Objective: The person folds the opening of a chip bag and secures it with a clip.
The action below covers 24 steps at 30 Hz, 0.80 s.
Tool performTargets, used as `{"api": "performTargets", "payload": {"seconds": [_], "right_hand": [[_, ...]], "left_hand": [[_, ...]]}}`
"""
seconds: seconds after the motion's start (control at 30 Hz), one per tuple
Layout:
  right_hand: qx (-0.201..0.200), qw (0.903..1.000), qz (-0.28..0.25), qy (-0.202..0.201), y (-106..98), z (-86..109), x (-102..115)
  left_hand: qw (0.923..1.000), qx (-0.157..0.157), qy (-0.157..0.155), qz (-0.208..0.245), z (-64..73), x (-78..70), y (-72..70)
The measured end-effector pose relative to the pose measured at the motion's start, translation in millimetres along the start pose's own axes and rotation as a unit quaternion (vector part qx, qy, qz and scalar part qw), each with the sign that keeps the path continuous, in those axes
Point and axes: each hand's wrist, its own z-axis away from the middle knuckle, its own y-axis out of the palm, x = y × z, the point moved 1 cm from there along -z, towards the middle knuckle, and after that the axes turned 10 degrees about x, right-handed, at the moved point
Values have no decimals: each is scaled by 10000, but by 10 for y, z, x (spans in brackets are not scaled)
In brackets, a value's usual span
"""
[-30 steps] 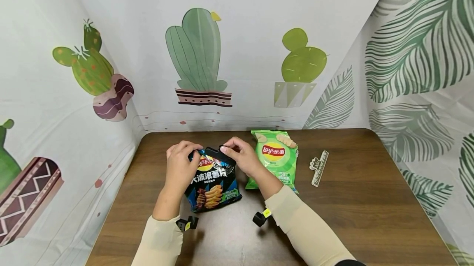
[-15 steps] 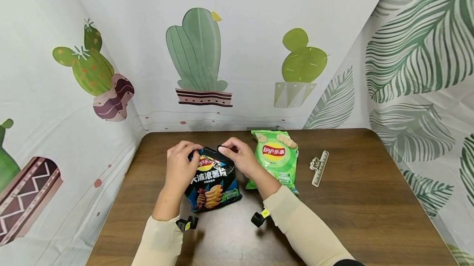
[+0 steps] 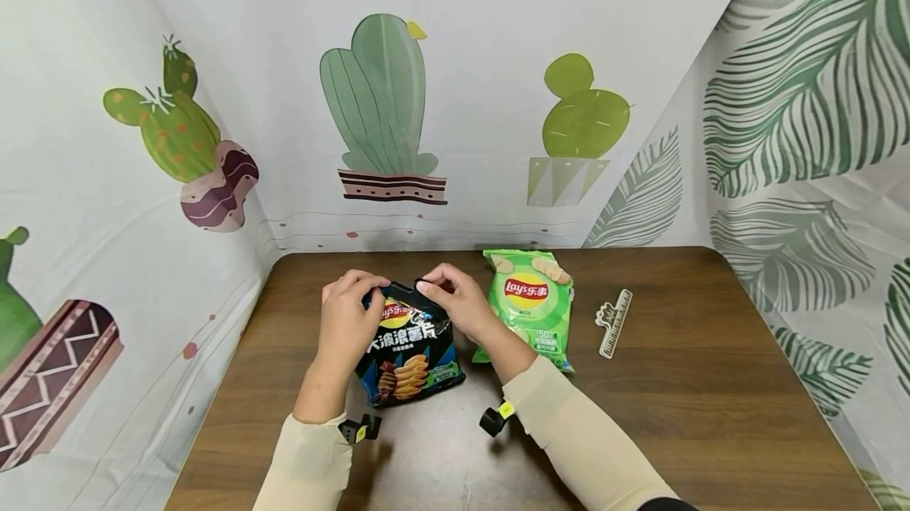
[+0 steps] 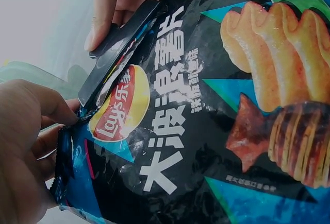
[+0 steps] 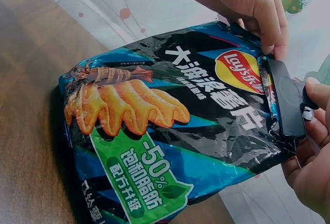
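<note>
A black and blue bag of potato chips (image 3: 408, 349) is propped up on the table, its printed front toward me. My left hand (image 3: 350, 307) pinches the bag's upper left corner between thumb and fingers. Along the top edge sits a black bag clip (image 5: 286, 100), with the bag's rim between its jaws. My right hand (image 3: 458, 299) pinches the clip's handle, thumb in front, as the right wrist view shows. The left wrist view has the clip's long bar (image 4: 116, 51) lying across the folded top, just beside my left fingertips.
A green bag of chips (image 3: 529, 302) lies flat right behind my right forearm. Farther right is a pale clip with a ruler-like bar (image 3: 614, 323). The brown wooden table (image 3: 675, 416) ends at a cactus-print cloth (image 3: 483, 140) at the back.
The black clip has swung from a slant into line with the bag's top edge. My right hand has shifted slightly left with it. My left hand keeps its hold on the corner.
</note>
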Motion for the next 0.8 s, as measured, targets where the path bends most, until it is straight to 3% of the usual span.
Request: {"api": "performTargets", "payload": {"seconds": [0.8], "right_hand": [[-63, 9999, 17, 90, 23, -11, -30]], "left_hand": [[10000, -66, 46, 2, -11, 7, 2]]}}
